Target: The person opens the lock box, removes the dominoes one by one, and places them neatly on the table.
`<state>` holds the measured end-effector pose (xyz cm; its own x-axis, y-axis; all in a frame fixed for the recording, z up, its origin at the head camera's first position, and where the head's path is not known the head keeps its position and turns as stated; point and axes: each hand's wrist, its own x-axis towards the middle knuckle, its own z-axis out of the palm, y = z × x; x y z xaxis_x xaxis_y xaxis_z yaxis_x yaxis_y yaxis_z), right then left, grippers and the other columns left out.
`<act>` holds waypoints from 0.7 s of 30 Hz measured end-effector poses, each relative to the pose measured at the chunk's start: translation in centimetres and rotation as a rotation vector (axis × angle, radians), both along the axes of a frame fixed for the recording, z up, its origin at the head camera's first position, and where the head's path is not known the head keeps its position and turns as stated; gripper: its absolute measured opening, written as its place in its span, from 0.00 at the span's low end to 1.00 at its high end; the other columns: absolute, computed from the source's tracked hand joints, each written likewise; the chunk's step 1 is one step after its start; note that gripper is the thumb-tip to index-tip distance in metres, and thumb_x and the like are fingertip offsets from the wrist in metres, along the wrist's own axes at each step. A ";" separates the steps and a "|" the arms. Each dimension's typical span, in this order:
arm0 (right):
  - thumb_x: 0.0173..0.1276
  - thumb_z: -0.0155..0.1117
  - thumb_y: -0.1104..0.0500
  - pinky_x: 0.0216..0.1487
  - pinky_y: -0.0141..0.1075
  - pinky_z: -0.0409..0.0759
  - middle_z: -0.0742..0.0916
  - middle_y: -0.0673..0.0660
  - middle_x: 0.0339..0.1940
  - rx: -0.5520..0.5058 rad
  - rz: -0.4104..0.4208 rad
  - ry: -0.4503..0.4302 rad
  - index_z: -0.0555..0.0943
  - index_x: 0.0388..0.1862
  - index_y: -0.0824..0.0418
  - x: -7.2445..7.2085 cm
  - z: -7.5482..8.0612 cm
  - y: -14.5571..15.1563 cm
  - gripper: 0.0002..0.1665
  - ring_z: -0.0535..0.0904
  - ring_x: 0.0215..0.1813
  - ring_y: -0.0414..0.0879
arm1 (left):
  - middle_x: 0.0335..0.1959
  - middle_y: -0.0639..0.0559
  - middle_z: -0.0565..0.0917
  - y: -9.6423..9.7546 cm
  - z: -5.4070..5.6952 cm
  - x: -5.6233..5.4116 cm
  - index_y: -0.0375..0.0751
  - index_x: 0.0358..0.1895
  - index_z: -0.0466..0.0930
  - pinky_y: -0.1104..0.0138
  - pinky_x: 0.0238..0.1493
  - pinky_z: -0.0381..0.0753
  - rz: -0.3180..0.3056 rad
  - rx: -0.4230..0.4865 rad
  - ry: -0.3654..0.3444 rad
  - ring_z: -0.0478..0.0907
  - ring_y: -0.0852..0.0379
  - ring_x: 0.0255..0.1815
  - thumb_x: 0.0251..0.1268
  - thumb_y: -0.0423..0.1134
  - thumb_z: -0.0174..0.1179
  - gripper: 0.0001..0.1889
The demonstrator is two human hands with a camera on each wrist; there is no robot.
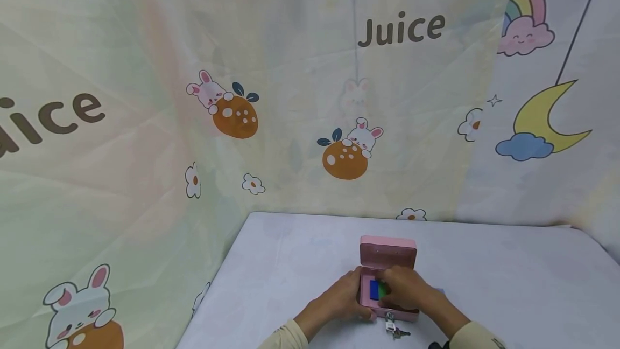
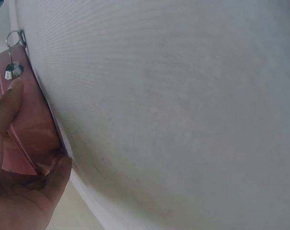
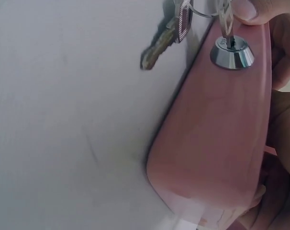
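A pink metal cash box stands on the table with its lid raised. My left hand grips its left side, the thumb at the front wall beside the lock. Inside the box lie a blue block and a green block. My right hand reaches in from the right, its thumb and fingers at opposite ends of the green block; it covers much of the interior. Keys hang on a ring from the front lock, one key in it.
The white table spreads around the box. A bit of something blue shows beyond my right wrist. Near the right sleeve, a dark object is cut off by the bottom edge. Printed cloth walls stand behind and to the left.
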<state>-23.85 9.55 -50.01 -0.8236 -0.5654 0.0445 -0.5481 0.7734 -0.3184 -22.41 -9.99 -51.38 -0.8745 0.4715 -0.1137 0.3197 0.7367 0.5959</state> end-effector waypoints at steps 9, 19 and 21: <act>0.47 0.84 0.46 0.42 0.38 0.78 0.90 0.48 0.39 0.005 0.021 0.053 0.87 0.47 0.57 0.2 -0.4 -0.5 0.29 0.71 0.34 0.36 | 0.64 0.59 0.76 -0.1 -0.1 -0.1 0.56 0.75 0.58 0.61 0.69 0.74 0.002 -0.002 -0.006 0.74 0.65 0.61 0.44 0.49 0.81 0.53; 0.49 0.84 0.51 0.41 0.38 0.80 0.90 0.50 0.39 -0.066 0.005 0.006 0.86 0.49 0.61 0.2 -0.5 -1.0 0.29 0.75 0.34 0.38 | 0.63 0.57 0.76 -0.1 -0.3 -0.2 0.52 0.75 0.58 0.63 0.68 0.75 0.001 -0.007 -0.010 0.74 0.66 0.60 0.44 0.49 0.81 0.53; 0.48 0.84 0.51 0.45 0.40 0.82 0.90 0.50 0.40 -0.073 -0.006 -0.007 0.86 0.50 0.61 0.2 -0.5 -1.1 0.30 0.76 0.35 0.39 | 0.63 0.57 0.76 -0.1 -0.3 -0.3 0.52 0.75 0.58 0.63 0.68 0.75 0.002 -0.008 -0.013 0.74 0.66 0.58 0.45 0.49 0.81 0.53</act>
